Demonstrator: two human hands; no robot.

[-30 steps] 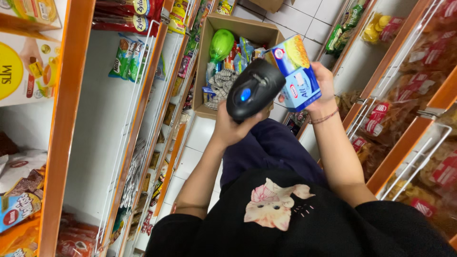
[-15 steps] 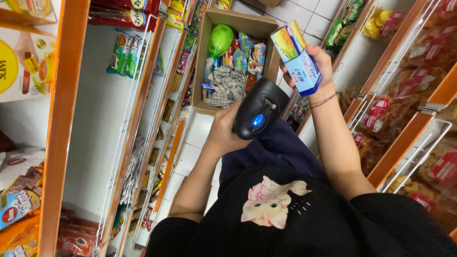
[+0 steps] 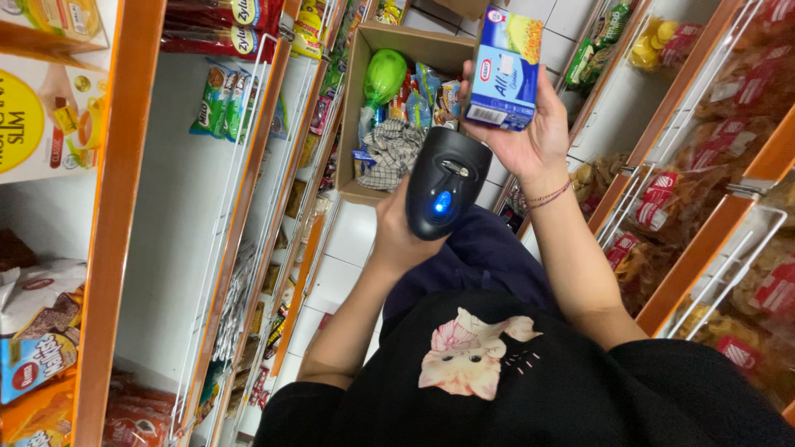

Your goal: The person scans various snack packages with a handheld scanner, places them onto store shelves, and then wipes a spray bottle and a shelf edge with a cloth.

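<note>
Now, from largest to smallest:

Shelving: orange-edged metal racks (image 3: 116, 248) run down both sides of a narrow aisle, with white wire guards in front; crinkly foil and plastic snack bags fill them, glossy reds on the right, mixed colours on the left.

Floor: white glazed tiles (image 3: 348, 240) between the racks, smooth and slightly shiny.

Cardboard box: an open brown carton (image 3: 352, 108) sits on the floor ahead, matte and square-cornered, holding a rounded green plastic item, a checked cloth and loose packets.

Right hand: the right hand (image 3: 530, 141) is closed around the carton from behind and below, fingers wrapped up its side, a thin cord bracelet at the wrist.

Blue carton: a small rectangular blue carton (image 3: 503, 70), smooth printed card with a yellow picture panel, is held up in the air above the scanner and in front of the box. Compared with half a second ago it has been turned, so its barcoded end now faces down toward the scanner rather than tilting away.

Left hand: the left hand (image 3: 402, 236) grips the scanner's handle firmly from beneath.

Scanner: a black handheld scanner (image 3: 445, 192), rounded hard plastic with a glowing blue light, has swung up closer beneath the carton; head and barcode are now near each other and roughly lined up.
</note>
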